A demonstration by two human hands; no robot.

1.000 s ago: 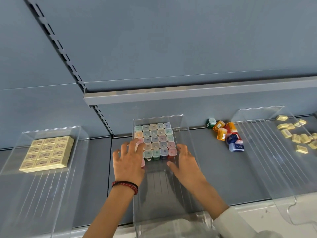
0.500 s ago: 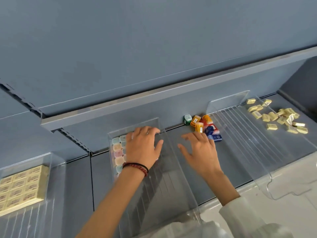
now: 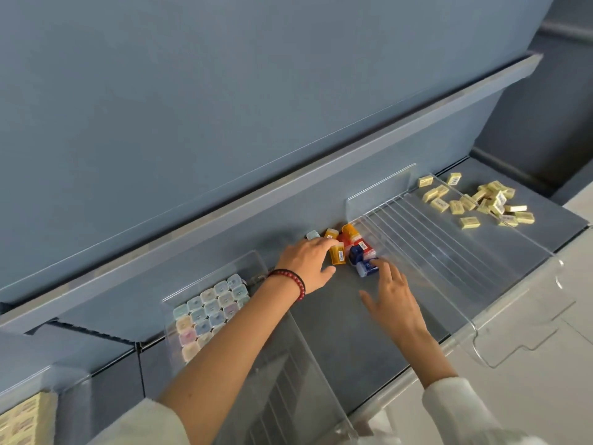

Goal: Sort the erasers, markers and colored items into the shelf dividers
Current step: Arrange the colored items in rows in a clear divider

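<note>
Stands at a grey shelf and looks down at both hands.

Reaches forward with the left hand, across the back of the middle clear divider. Lays the left fingers, spread and nearly straight, on top of an orange box, with the thumb out to the side and not wrapped round it. Wears a red and black bead band on that wrist.

Reaches with the right hand too, with its fingers straight and open. Touches a light blue box with the tips, at the near edge of the pile. Grips nothing with either hand.

Finds the pile of colored boxes on the bare shelf, close to the back wall, between the middle divider and the right clear divider. Counts orange, red, dark blue and light blue ones, plus one pale box at the back left, all touching or just beside each other.

Sees small pastel boxes packed in rows at the back of the middle divider.

Sees loose yellow erasers scattered at the far right, past the right divider, well apart from the hands.

Sees a neat block of yellow erasers in the bottom left corner, only partly in view.

Shows a white sleeve on the right arm.
</note>
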